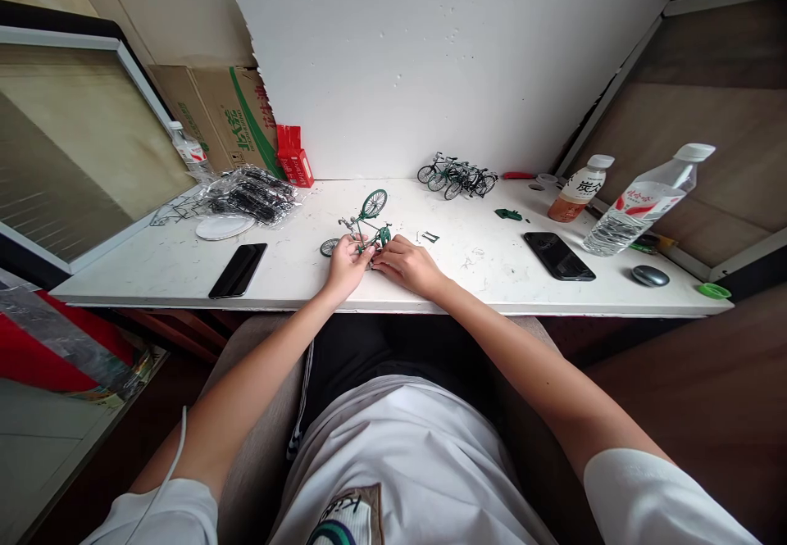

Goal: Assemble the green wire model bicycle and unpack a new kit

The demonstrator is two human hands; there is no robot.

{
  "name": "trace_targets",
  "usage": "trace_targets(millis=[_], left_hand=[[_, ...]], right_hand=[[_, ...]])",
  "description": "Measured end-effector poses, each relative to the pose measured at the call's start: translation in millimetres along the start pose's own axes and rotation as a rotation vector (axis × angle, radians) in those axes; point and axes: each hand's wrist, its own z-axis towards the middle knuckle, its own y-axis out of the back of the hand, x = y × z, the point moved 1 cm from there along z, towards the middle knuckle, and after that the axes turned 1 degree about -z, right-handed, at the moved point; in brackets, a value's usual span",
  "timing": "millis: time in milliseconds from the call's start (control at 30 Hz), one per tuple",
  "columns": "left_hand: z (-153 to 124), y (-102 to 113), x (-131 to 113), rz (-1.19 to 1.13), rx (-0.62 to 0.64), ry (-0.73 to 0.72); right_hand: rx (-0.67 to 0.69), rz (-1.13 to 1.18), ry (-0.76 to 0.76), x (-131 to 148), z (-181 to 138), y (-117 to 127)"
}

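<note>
A small green model bicycle (pixel 370 225) is tilted up in front of me near the table's front edge, one wheel pointing up and away. My left hand (pixel 348 265) is closed on its frame, with thumb and fingers pinched together. My right hand (pixel 411 265) is closed against the bike's near side, fingertips almost meeting my left ones; what they pinch is hidden. A dark wheel (pixel 329 247) shows just left of my left hand; I cannot tell whether it is attached. Small green parts (pixel 429 237) lie to the right of my right hand.
Several finished-looking model bicycles (pixel 458 176) stand at the back. A plastic bag of black parts (pixel 249 194) lies left, near a phone (pixel 238 270). On the right are another phone (pixel 559 256), a tea bottle (pixel 579 190), a water bottle (pixel 645 201) and a green part (pixel 508 214).
</note>
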Motion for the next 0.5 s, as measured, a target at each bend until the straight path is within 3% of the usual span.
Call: trace_targets(millis=[500], left_hand=[[-0.7,-1.6,-1.6,-0.023,-0.019,0.008]], right_hand=[[-0.039,0.053,-0.087,2.7,0.9,4.0]])
